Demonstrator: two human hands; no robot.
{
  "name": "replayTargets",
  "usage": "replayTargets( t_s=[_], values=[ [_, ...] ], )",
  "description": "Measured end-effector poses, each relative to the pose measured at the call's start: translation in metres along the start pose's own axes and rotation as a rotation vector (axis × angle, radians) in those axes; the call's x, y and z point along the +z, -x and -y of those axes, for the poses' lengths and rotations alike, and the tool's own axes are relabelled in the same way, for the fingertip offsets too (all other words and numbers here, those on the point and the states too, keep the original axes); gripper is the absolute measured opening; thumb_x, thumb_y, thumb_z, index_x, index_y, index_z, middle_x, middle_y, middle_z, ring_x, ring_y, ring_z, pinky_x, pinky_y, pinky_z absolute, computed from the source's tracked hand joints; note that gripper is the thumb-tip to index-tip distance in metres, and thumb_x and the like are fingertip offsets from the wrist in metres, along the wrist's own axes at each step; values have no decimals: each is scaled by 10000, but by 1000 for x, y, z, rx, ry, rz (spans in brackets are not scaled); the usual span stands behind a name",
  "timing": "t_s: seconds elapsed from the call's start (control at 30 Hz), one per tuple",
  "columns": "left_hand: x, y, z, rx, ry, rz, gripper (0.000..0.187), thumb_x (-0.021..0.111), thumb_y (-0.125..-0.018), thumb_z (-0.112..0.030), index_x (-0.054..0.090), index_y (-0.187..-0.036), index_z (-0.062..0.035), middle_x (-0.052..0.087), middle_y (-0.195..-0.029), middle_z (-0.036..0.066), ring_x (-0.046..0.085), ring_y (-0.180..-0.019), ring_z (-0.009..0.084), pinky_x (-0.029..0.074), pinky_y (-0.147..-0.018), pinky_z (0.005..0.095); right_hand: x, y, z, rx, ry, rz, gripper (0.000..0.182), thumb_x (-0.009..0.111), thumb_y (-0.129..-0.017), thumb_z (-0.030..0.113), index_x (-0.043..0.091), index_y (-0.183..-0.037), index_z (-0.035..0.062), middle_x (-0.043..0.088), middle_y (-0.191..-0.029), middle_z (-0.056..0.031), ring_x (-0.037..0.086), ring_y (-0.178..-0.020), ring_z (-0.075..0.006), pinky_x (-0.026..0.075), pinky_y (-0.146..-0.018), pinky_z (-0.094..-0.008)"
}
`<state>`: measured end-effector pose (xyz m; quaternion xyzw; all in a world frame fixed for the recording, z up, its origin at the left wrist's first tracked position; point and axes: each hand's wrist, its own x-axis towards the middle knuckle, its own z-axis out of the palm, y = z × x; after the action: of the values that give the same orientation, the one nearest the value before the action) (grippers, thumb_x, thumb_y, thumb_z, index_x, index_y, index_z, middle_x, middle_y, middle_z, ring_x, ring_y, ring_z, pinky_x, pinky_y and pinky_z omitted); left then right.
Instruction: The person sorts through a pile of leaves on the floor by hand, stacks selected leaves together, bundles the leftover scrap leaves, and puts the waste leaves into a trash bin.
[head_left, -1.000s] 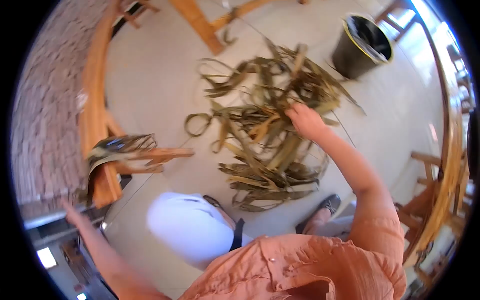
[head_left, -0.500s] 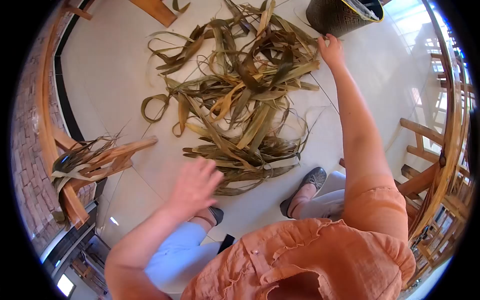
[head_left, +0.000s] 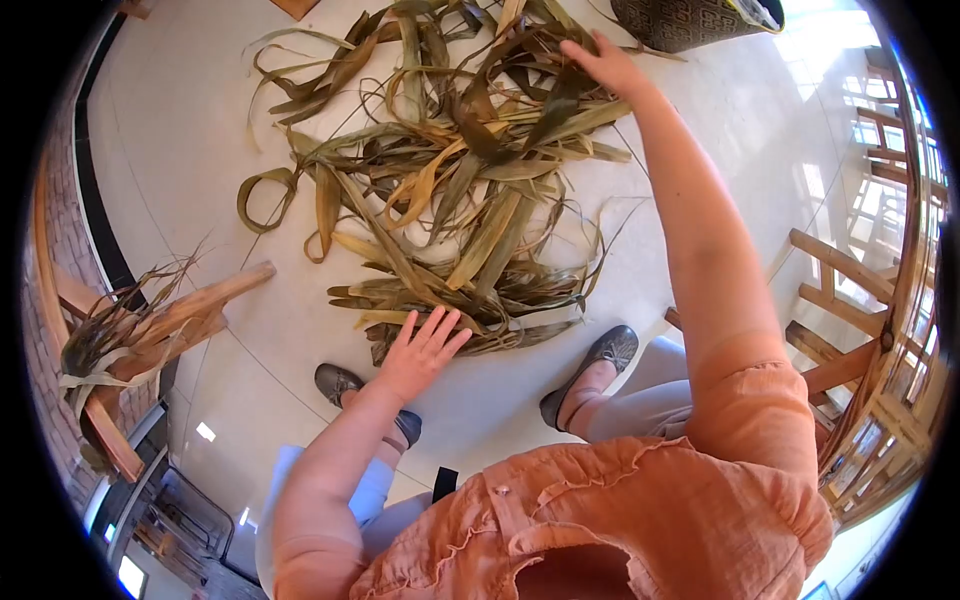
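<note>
A loose heap of long, dried brown-green leaf strips (head_left: 490, 245) lies on the floor in front of me. My left hand (head_left: 425, 352) is open, fingers spread, right at the heap's near edge. Stretched far forward, my right hand (head_left: 608, 68) is at the upper right of the heap, its thumb and fingers apart and the fingertips over the strips there. Neither hand has a strip visibly gripped. Some strips curl into loops, one of them at the heap's left side.
A dark patterned basket (head_left: 690, 22) stands beyond my right hand. On the left, a wooden bench (head_left: 190, 310) carries a bundle of dry strips (head_left: 105, 335). Wooden furniture frames (head_left: 850, 310) line the right side. My shoes (head_left: 610, 350) rest on the tiled floor, close to the heap.
My right hand has moved left from beside the basket to over the heap's upper right. My left hand, blurred before, has come to the heap's near edge. The view has shifted slightly.
</note>
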<state>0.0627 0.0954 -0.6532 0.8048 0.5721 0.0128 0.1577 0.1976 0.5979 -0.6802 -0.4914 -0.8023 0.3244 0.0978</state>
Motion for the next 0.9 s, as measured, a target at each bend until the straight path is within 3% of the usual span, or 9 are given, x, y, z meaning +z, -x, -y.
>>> replayTargets(
  t_s=[0.17, 0.23, 0.33, 0.37, 0.47, 0.6, 0.7, 0.8, 0.9],
  values=[
    [-6, -13, 19, -112, -33, 39, 876, 794, -563, -265, 414, -1347, -173, 318, -1445, 91, 281, -1342, 277, 261, -1064, 519, 37, 8, 36, -52, 46, 412, 907, 474, -746, 739, 469, -1289, 13, 472, -1296, -253, 467, -1205, -358, 376, -1004, -381],
    [-16, -19, 28, -129, 54, 28, 716, 672, -684, -191, 417, -1353, -182, 317, -1448, 84, 283, -1343, 265, 260, -1069, 504, 39, 32, 57, -137, 168, 464, 823, 491, -780, 685, 478, -1279, 31, 418, -1341, -260, 446, -1220, -355, 356, -1026, -390],
    [-17, -23, 37, -60, 17, -17, 688, 642, -715, -167, 406, -1360, -197, 308, -1454, 79, 277, -1349, 258, 269, -1066, 497, 33, 52, 73, -268, 498, 108, 739, 536, -803, 601, 482, -1256, 20, 416, -1331, -260, 456, -1197, -372, 363, -1015, -416],
    [-17, -24, 37, -35, 36, -19, 699, 646, -709, -169, 401, -1363, -199, 305, -1455, 80, 275, -1350, 258, 272, -1065, 497, 36, 53, 69, -352, 509, -204, 580, 602, -818, 435, 498, -1221, 32, 442, -1292, -242, 477, -1147, -383, 393, -977, -436],
    [-18, -28, 44, 17, 46, 16, 721, 665, -711, -204, 381, -1374, -195, 290, -1462, 86, 265, -1357, 258, 262, -1071, 496, 11, 77, 101, -658, 325, -385, 476, 636, -800, 288, 516, -1201, 62, 489, -1242, -201, 498, -1109, -354, 418, -946, -425],
    [-27, -30, 50, 50, 73, 152, 731, 683, -740, -314, 364, -1381, -170, 270, -1468, 106, 249, -1362, 264, 226, -1090, 493, 26, 165, 113, -967, 422, 451, 288, 573, -765, 174, 604, -1048, 129, 558, -1091, -78, 586, -959, -241, 529, -737, -345],
    [-34, -34, 59, 122, 112, 156, 772, 690, -738, -413, 356, -1382, -148, 269, -1462, 123, 244, -1360, 282, 198, -1101, 490, 54, 219, 90, -1156, 448, 462, 320, 567, -751, 168, 626, -1064, 150, 548, -1006, -74, 571, -904, -225, 497, -726, -351],
    [-42, -46, 68, -30, 257, 6, 795, 686, -731, -449, 352, -1379, -131, 279, -1453, 130, 248, -1355, 297, 189, -1106, 479, 66, 205, 91, -907, 552, 510, 230, 558, -753, 164, 661, -957, 131, 557, -950, -68, 570, -901, -227, 491, -708, -346],
    [-59, -73, 81, -241, 394, -279, 782, 727, -711, -314, 358, -1366, -99, 301, -1429, 158, 298, -1324, 315, 256, -1083, 443, 36, 175, 128, -671, -39, 276, 135, 596, -817, 125, 634, -937, 77, 602, -901, -59, 596, -837, -209, 501, -737, -312]
  ],
)
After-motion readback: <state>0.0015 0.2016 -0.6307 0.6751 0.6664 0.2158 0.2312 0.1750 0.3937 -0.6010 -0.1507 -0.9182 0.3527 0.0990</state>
